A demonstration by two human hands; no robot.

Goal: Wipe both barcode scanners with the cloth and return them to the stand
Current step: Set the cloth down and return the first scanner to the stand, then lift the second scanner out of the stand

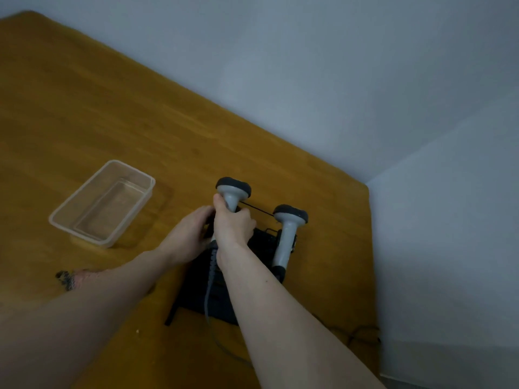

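Observation:
Two grey barcode scanners with black heads stand on a black stand (261, 242) near the table's right edge. My right hand (231, 224) grips the handle of the left scanner (233, 192), thumb up along it. A grey coiled cable (212, 272) hangs from that scanner towards me. My left hand (188, 237) lies against the left side of the same scanner and stand, fingers mostly straight; what it touches is hidden. The right scanner (286, 234) rests in the stand untouched. No cloth is visible.
A clear plastic container (102, 203) sits on the wooden table (84, 122) to the left. A small dark object (66, 279) lies by my left forearm. A dark cable (362, 335) runs off the table's right edge, beside the grey wall.

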